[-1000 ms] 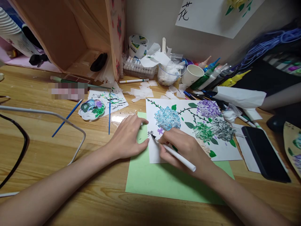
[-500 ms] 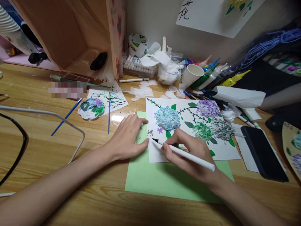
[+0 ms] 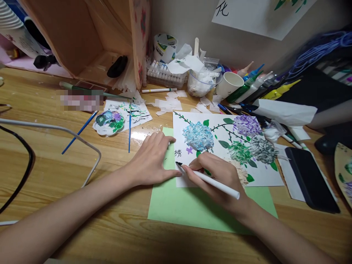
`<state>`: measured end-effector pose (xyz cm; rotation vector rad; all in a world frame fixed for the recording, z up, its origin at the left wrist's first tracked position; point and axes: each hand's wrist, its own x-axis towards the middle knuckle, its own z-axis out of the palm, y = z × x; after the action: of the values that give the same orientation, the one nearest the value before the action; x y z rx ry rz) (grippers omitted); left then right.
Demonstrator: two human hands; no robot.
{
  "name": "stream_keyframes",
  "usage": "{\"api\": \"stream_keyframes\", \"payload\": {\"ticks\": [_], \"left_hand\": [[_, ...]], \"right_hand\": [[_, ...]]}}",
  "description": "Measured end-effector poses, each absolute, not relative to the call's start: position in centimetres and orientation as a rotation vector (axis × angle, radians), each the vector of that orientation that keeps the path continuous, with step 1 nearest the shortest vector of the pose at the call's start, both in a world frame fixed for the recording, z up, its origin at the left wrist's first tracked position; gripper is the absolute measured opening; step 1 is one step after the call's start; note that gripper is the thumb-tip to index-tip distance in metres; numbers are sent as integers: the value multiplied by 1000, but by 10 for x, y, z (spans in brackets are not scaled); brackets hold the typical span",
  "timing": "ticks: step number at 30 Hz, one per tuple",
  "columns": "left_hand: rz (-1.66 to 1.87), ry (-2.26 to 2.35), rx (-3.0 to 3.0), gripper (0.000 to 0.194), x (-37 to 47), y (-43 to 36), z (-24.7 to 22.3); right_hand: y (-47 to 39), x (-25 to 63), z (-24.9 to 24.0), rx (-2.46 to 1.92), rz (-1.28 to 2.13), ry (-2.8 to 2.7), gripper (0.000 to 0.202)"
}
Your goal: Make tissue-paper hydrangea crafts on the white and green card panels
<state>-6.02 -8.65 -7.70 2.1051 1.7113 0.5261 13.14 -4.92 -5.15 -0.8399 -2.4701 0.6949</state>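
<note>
"So, where are you seeing the white marker (image 3: 217, 184)?"

"I'm seeing it slanting over the left part of the flower painting (image 3: 265, 179), its black tip pointing just below a black handwritten character (image 3: 178, 153). The right hand (image 3: 220, 170) is grasping it."

"And the left hand (image 3: 151, 157)?"

"Released, I'm noting: its fingers are spreading, its thumb crossing the painting's left edge."

"What's lying around?"

"A green sheet (image 3: 176, 209) is lying beneath the painting. Leftward, a paint palette (image 3: 108, 123) is sitting near a blue brush (image 3: 129, 132); rightward, a black phone (image 3: 312, 179) is resting."
</note>
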Motion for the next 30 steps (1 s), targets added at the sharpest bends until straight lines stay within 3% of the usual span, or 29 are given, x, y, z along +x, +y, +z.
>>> {"api": "stream_keyframes", "payload": {"ticks": [30], "left_hand": [[523, 1696, 2121, 69, -61, -87, -78]], "right_hand": [[-50, 132, -51, -829, 747, -2451, 22]]}}
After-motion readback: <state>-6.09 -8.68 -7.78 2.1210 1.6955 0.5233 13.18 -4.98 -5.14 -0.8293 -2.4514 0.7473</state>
